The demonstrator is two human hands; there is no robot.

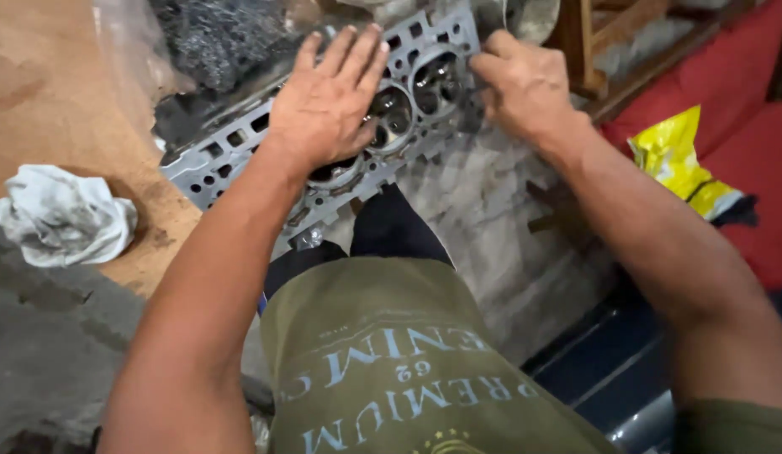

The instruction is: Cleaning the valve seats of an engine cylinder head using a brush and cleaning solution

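Hands (328,101) lie open, flat on grey cylinder head (231,147) with round chambers.

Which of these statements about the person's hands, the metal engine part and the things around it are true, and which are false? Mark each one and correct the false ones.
1. The left hand lies flat, palm down, on the grey cylinder head. True.
2. The right hand holds a wrench. False: no tool shows in it; its fingers rest at the cylinder head's far end.
3. A crumpled white rag lies to the left of the cylinder head. True.
4. The yellow packet sits on the cylinder head. False: it lies apart, to the right, on a red surface.
5. The person wears an olive green shirt. True.
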